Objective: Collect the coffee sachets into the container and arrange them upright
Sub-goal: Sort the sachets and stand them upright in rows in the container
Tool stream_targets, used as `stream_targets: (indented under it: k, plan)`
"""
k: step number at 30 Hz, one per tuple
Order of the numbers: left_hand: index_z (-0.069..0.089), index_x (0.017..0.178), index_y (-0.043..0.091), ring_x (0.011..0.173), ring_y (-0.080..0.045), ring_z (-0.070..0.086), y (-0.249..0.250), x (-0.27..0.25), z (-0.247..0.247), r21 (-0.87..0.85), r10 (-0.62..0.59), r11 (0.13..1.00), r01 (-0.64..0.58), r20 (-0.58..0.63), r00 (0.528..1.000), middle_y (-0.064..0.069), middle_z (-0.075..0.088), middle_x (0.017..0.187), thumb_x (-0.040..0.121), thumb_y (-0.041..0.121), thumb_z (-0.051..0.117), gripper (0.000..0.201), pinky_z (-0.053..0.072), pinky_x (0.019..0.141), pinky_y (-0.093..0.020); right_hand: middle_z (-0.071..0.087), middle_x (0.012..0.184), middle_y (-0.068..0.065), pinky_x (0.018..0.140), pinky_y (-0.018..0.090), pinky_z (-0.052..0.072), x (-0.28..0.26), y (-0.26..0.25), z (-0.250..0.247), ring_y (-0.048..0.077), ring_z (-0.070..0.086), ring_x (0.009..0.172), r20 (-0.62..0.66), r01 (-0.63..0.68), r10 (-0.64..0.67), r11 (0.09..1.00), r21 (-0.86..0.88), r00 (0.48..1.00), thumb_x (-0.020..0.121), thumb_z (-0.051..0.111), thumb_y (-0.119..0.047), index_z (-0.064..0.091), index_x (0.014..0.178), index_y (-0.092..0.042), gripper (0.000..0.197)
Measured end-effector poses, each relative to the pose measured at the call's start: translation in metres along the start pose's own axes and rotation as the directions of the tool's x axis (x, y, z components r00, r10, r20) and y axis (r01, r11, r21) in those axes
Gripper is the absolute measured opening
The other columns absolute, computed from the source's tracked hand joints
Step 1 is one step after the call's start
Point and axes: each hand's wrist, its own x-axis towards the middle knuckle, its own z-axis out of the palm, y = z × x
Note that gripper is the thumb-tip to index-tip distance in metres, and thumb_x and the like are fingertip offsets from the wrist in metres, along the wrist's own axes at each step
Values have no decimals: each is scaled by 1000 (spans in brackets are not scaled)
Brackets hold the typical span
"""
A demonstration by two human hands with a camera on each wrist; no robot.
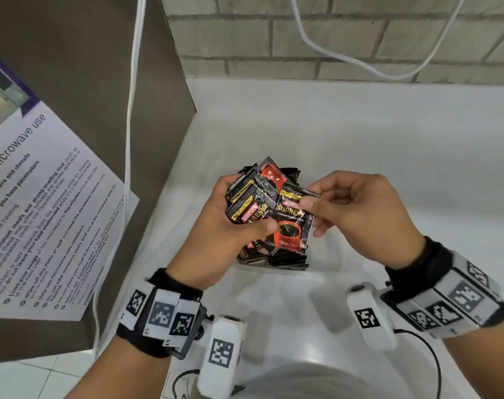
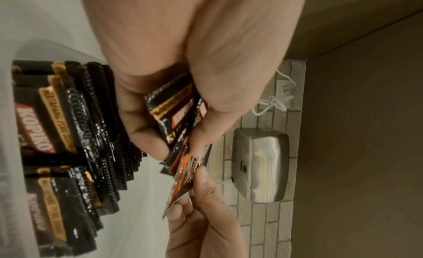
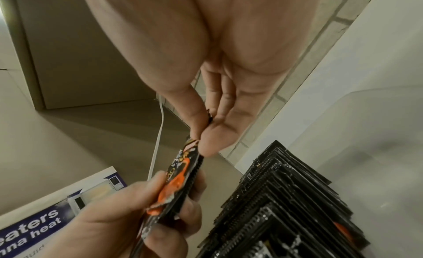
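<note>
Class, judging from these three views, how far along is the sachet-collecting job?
Done: many sachets already stand packed in the clear container. In hand: the left hand grips a bundle; the right hand pinches one sachet. Left: placing these upright.

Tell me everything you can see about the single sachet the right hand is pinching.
The sachet is a glossy black foil packet with a gold band, red Kopiko logo, Supreme lettering and a red coffee cup picture. It faces the head camera, slightly tilted, above the sachets in the clear container. The right hand pinches its top edge; the left hand thumb touches its left side.
</note>
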Motion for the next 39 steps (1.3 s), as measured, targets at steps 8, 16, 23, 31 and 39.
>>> stream_targets:
  k: [8, 16, 23, 31, 39]
  plan:
    - [51, 136, 20, 115, -32, 70, -1, -1, -16, 22, -18, 1000, 19, -35, 999, -9, 73, 122, 63, 4, 89, 83, 58, 93, -46, 68, 64, 10, 47, 31, 49, -11, -8, -16, 22, 59, 50, -33, 139, -137, 988, 74, 990, 81, 76, -10, 68, 84, -3, 11]
    - [50, 135, 13, 99, -33, 73, 2, -1, -26, -70, -18, 997, 12, -90, 996, -17, 72, 116, 68, 1, 81, 75, 58, 63, -35, 71, 72, 0, 61, 41, 57, -41, 14, -4, 19, 66, 62, 193, 304, -255, 907, -293, 947, 76, 84, -1, 74, 77, -14, 17]
    - [51, 135, 14, 104, -37, 72, 2, -2, -28, -78, -16, 997, 9, -88, 996, -21, 70, 121, 68, 2, 82, 75, 59, 69, -38, 63, 79, -6, 60, 30, 56, -49, 32, 0, 13, 62, 64, 252, 502, -435, 751, -428, 865, 78, 80, 0, 71, 79, -13, 16]
    - [52, 133, 16, 100, -32, 74, 2, -2, -26, -71, -18, 997, 12, -72, 997, -14, 74, 114, 68, 3, 81, 72, 60, 70, -39, 60, 68, -9, 58, 16, 44, -47, 55, 11, 9, 55, 61, 166, 225, -165, 852, -473, 972, 64, 95, -29, 65, 72, -29, 30]
    - [52, 136, 17, 105, -38, 72, 3, 1, -34, -73, -25, 997, 19, -89, 996, -18, 72, 120, 62, 14, 91, 84, 58, 70, -37, 58, 102, -4, 82, 35, 50, -58, 69, 15, 22, 54, 94, 221, 233, -74, 322, -918, 973, 89, 33, -83, 58, 125, -14, 81]
